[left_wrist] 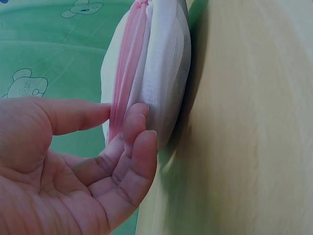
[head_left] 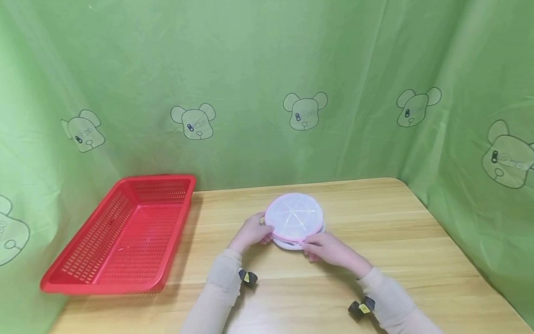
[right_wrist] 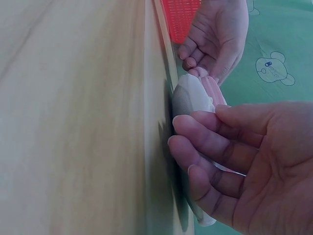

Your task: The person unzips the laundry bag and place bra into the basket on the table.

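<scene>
A round white mesh laundry bag (head_left: pixel 294 214) with pink trim lies on the wooden table in the head view. Along its side runs a pink zipper band (left_wrist: pixel 129 68), seen close up in the left wrist view. My left hand (head_left: pixel 252 230) pinches the band at the bag's left edge, thumb on top and fingers beneath. At the front right edge, my right hand (head_left: pixel 328 249) pinches the rim between thumb and index finger. The right wrist view shows its other fingers curled loosely by the bag's side; what exactly lies between the fingertips is hidden.
A red plastic basket (head_left: pixel 174 253) with perforated walls stands at the table's left. Green curtains (head_left: pixel 250 60) printed with bear heads hang behind the table (head_left: pixel 375 218) and along both sides. A small black device (head_left: pixel 362 308) is strapped at each wrist.
</scene>
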`<state>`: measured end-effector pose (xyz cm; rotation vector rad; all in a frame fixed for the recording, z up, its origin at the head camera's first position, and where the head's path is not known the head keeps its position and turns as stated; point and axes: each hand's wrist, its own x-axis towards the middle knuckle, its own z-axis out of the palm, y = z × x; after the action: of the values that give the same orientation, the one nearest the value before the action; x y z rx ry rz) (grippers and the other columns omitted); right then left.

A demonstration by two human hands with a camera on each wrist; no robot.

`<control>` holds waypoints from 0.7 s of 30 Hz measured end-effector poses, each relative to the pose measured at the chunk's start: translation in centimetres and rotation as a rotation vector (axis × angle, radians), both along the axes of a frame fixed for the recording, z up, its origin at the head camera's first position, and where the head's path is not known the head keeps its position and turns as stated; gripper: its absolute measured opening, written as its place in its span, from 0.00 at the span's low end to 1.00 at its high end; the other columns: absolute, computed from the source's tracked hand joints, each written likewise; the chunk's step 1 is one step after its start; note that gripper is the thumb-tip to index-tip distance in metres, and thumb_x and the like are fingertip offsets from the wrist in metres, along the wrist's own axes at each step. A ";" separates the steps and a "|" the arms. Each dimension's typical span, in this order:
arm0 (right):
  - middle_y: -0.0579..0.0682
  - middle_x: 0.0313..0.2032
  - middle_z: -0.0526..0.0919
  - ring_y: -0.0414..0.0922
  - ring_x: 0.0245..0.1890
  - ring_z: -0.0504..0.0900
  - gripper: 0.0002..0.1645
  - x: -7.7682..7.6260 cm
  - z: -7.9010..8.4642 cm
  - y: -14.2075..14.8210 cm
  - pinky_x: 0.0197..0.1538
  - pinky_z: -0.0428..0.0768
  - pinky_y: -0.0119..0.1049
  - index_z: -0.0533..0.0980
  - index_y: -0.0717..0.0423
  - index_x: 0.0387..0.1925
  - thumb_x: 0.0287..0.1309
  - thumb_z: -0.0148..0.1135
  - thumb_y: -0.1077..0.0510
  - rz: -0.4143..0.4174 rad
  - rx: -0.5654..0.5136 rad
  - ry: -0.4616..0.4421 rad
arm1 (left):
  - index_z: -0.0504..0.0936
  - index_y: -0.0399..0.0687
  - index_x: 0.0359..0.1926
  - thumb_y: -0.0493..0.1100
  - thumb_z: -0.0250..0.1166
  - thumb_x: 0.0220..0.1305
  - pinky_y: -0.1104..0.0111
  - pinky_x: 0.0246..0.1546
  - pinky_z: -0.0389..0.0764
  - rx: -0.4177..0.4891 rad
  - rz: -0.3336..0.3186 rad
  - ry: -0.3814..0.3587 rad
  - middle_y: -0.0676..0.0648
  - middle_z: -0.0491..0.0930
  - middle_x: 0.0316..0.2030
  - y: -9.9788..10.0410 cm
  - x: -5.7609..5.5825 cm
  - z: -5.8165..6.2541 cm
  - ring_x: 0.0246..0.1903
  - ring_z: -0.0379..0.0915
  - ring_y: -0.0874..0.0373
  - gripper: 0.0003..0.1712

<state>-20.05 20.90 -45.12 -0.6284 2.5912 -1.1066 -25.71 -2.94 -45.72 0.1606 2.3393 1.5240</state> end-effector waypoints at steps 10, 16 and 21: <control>0.50 0.20 0.81 0.38 0.21 0.76 0.17 0.0 -0.6 -0.3 0.28 0.76 0.27 0.77 0.59 0.26 0.69 0.53 0.55 0.010 0.001 0.022 | 0.58 0.35 0.72 0.36 0.62 0.63 0.69 0.28 0.86 0.006 0.000 -0.003 0.41 0.84 0.29 0.1 0.2 0.1 0.24 0.79 0.57 0.38; 0.49 0.20 0.81 0.38 0.21 0.76 0.17 0.0 -0.6 -0.4 0.28 0.76 0.27 0.77 0.58 0.25 0.69 0.53 0.55 0.011 0.009 0.037 | 0.57 0.36 0.72 0.33 0.61 0.62 0.70 0.27 0.86 0.003 0.000 -0.004 0.41 0.84 0.28 0.1 0.1 0.1 0.23 0.78 0.58 0.39; 0.49 0.20 0.81 0.38 0.21 0.76 0.17 0.0 -0.6 -0.4 0.28 0.76 0.27 0.77 0.58 0.25 0.68 0.54 0.55 0.009 0.018 0.037 | 0.57 0.35 0.72 0.32 0.61 0.62 0.70 0.27 0.85 0.010 -0.001 -0.004 0.41 0.84 0.28 0.1 0.1 0.1 0.22 0.78 0.58 0.38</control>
<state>-20.10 20.47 -45.72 -0.6615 2.6237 -1.0778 -25.59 -2.82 -45.61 0.1612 2.3284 1.5345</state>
